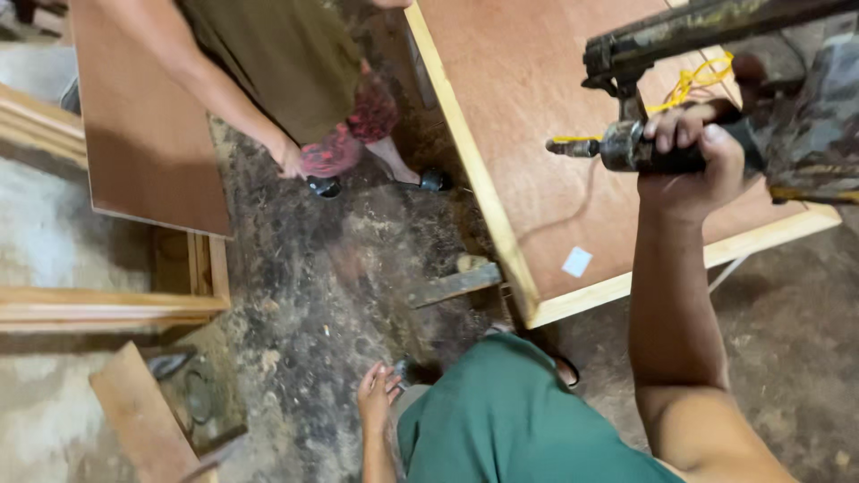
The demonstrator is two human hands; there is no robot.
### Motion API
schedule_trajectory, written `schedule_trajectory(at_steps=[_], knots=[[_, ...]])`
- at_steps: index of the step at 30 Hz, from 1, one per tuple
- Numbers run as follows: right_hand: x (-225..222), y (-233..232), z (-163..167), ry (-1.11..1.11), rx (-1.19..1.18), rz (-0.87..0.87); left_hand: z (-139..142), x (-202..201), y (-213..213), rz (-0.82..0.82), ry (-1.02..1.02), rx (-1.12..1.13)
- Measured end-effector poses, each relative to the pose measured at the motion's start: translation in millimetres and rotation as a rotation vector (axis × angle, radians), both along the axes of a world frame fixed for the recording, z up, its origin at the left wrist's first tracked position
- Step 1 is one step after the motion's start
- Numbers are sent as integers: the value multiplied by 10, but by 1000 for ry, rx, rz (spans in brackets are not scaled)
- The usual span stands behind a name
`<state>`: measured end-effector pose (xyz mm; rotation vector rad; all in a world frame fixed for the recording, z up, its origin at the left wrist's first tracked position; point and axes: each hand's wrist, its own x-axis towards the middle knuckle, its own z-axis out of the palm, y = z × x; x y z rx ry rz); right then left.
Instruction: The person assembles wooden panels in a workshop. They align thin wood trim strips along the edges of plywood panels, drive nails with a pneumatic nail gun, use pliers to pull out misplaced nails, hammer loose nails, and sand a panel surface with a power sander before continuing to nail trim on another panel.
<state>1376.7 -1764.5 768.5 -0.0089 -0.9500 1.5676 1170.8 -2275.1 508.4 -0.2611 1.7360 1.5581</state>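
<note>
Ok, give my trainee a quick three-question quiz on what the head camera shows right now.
1. True or false: the right hand grips the black handle of a pneumatic nail gun.
2. Multiple choice: the yellow air hose lies on A) the dirt floor, B) the brown plywood panel, C) the green trousers.
3. Fill in: the left hand hangs empty beside the person's green-clad ____.

Key: 1 true; 2 B; 3 leg.
</note>
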Motion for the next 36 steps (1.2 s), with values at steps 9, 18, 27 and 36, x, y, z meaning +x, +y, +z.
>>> schedule_trajectory(at_steps=[9, 18, 27, 36], knots=[[-680, -1043, -166, -176, 24, -250, 78, -1911, -813, -124, 71, -32], [-1189, -1079, -512, -365, -22, -287, 21, -3162, 781, -456, 343, 183], [-3198, -370, -1481, -600, -213, -141, -147, -4328, 2412, -771, 393, 154], [-5775, 1142, -1265, -784, -497, 60, -147, -6084, 4948, -894, 256, 188]])
